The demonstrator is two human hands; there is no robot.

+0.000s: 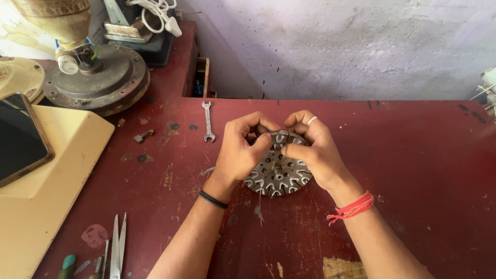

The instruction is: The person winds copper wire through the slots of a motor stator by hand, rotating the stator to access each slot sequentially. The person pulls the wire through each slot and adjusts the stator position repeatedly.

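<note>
A round grey metal slotted core (pixel 278 175), like a fan motor's stator, is tilted up on the dark red table (pixel 413 170). My left hand (pixel 239 153) grips its upper left rim, a black band on the wrist. My right hand (pixel 315 150) grips the upper right rim, with a ring on one finger and a red thread around the wrist. The thumbs and fingertips of both hands press on the top edge and hide it.
A small open-ended spanner (pixel 207 121) lies just beyond my left hand. A carbon brush with spring (pixel 143 136) lies to the left. Scissors (pixel 118 248) and screwdrivers (pixel 67 264) sit front left. A cream housing (pixel 51 181) with a phone (pixel 18 137), and a fan motor (pixel 95 77), stand at left.
</note>
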